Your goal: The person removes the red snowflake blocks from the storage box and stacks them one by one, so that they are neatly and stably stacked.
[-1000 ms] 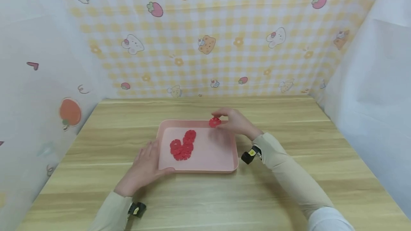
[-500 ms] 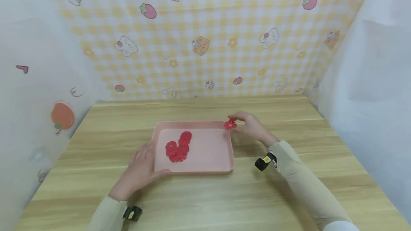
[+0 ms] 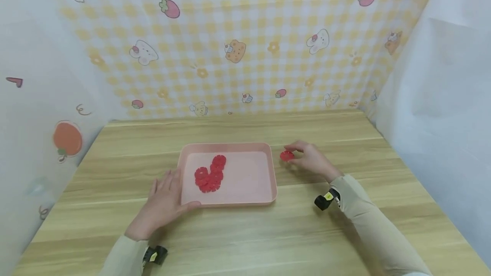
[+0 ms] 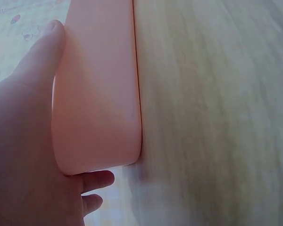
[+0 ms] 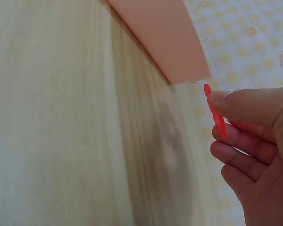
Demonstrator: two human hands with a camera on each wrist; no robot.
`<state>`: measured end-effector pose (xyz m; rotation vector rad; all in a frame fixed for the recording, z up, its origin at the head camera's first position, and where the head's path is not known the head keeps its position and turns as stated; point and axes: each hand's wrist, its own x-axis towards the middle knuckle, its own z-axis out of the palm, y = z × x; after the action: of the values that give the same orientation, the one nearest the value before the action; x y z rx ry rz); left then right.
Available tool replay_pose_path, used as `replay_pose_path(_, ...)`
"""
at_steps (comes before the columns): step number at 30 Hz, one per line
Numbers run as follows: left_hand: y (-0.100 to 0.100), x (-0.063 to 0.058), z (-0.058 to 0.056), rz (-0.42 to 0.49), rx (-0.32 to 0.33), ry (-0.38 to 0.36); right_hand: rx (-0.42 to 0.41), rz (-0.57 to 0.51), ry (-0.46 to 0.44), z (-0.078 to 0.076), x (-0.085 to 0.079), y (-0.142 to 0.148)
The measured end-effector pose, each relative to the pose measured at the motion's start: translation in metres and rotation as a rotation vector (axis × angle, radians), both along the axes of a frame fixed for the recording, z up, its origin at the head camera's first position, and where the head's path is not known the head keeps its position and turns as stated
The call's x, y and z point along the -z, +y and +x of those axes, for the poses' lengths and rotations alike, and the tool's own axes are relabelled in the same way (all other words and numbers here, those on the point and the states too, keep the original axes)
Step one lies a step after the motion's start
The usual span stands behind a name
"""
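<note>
My right hand (image 3: pixel 310 159) pinches a red notched plastic disc (image 3: pixel 286 156) between thumb and fingers, just right of the pink tray (image 3: pixel 273 178). The right wrist view shows this disc edge-on, upright over the wood and close to the tray's corner. Inside the tray, toward its left half, lies a cluster of several overlapping red discs (image 3: pixel 209 180). My left hand (image 3: pixel 163 201) rests against the tray's front left corner, fingers along its left side and thumb at the front rim. In the left wrist view the thumb touches the rim, with fingertips showing past the tray's end.
The tray stands on a wooden tabletop (image 3: pixel 245 237). A yellow checked cloth (image 3: pixel 261 46) with cartoon prints hangs behind it, and pale sheets (image 3: pixel 433 93) close off both sides. Each wrist carries a small black camera (image 3: pixel 324 201).
My right hand has carried the red disc from over the tray's back rim rightward and down, past its right edge. The left hand stays at the tray. The head view has shifted slightly.
</note>
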<state>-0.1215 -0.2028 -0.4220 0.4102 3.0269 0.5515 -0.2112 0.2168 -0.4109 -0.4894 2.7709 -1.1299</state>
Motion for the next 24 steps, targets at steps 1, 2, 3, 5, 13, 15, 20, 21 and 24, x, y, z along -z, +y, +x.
replay_pose_path(1,0.000,0.000,0.000,0.001,0.000,0.000,-0.001,-0.002,-0.011,0.000,0.002,0.001)
replay_pose_path(2,-0.001,0.000,0.000,-0.001,0.000,0.000,0.000,-0.003,-0.022,0.000,0.003,0.001)
replay_pose_path(3,-0.001,0.000,0.000,-0.002,0.001,0.000,0.000,-0.003,-0.031,0.000,0.005,0.002)
replay_pose_path(5,-0.001,0.001,-0.001,-0.006,0.002,-0.003,-0.001,-0.006,-0.046,0.001,0.007,0.003)
replay_pose_path(13,0.000,0.000,-0.001,-0.001,-0.001,-0.019,0.022,-0.009,-0.053,0.002,0.014,0.004)
replay_pose_path(15,0.000,0.000,-0.001,0.004,-0.003,-0.023,0.026,0.001,-0.043,0.002,0.016,0.005)
replay_pose_path(20,0.001,0.001,-0.002,0.007,-0.009,-0.031,0.027,0.017,-0.013,0.003,0.020,0.006)
replay_pose_path(21,0.001,0.001,-0.002,0.006,-0.010,-0.033,0.028,0.017,-0.007,0.004,0.021,0.006)
replay_pose_path(24,0.000,0.002,-0.002,0.007,-0.011,-0.034,0.031,0.025,0.015,0.004,0.024,0.006)
